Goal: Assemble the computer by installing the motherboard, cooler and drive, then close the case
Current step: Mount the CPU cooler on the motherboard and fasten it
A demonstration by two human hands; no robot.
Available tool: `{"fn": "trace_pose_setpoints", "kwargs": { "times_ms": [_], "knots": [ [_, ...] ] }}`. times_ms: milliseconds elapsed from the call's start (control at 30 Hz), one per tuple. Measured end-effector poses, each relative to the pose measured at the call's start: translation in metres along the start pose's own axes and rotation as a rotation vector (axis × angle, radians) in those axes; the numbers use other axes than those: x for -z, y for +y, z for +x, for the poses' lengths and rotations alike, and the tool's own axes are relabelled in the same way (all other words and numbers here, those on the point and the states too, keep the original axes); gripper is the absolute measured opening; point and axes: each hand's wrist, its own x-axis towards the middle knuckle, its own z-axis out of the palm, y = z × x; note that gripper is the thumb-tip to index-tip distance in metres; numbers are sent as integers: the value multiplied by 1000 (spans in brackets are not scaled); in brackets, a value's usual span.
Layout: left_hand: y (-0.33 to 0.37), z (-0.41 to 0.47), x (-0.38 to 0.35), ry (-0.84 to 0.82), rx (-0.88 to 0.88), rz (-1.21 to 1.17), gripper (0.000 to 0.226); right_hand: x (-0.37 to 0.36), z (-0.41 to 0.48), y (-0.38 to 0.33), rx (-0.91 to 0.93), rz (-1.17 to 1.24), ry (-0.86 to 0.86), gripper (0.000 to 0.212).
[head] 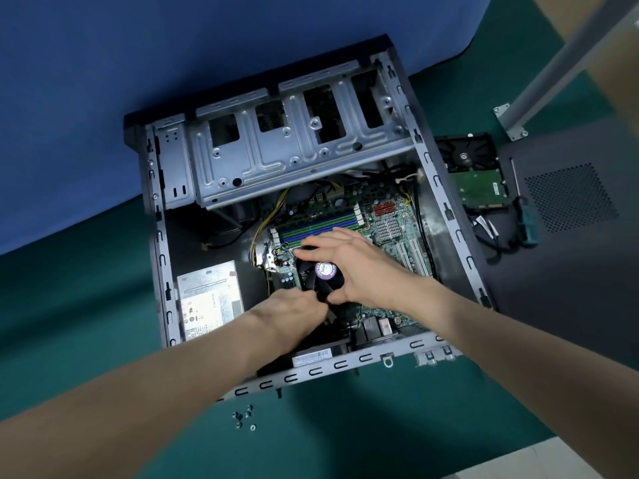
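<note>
An open grey computer case (157, 236) lies on its side on a green mat. A green motherboard (387, 209) sits inside it. On the board rests a black cooler fan (320, 274) with a purple hub label. My right hand (349, 261) spans the fan from above, fingers at its far edge and thumb at its near edge. My left hand (294, 305) holds the fan's near left corner, its fingertips hidden. A hard drive (479, 178) lies circuit side up outside the case, to the right.
The dark side panel (567, 257) lies right of the case with a teal-handled screwdriver (525, 219) on it. Several small screws (243, 416) sit on the mat in front of the case. A power supply (207, 299) fills the case's near left. A white metal leg (539, 88) stands at far right.
</note>
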Motion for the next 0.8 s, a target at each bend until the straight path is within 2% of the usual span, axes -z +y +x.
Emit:
{"fn": "trace_pose_setpoints", "kwargs": {
  "times_ms": [300,567,800],
  "knots": [
    [-8,7,-13,72,71,-137,24,-1,-2,1,4,-18,10,88],
    [-7,7,-8,53,160,-241,21,-1,1,4,16,-48,-14,89],
    [-5,7,-10,39,134,-225,21,-2,2,5,21,-49,-4,89]
  ]
}}
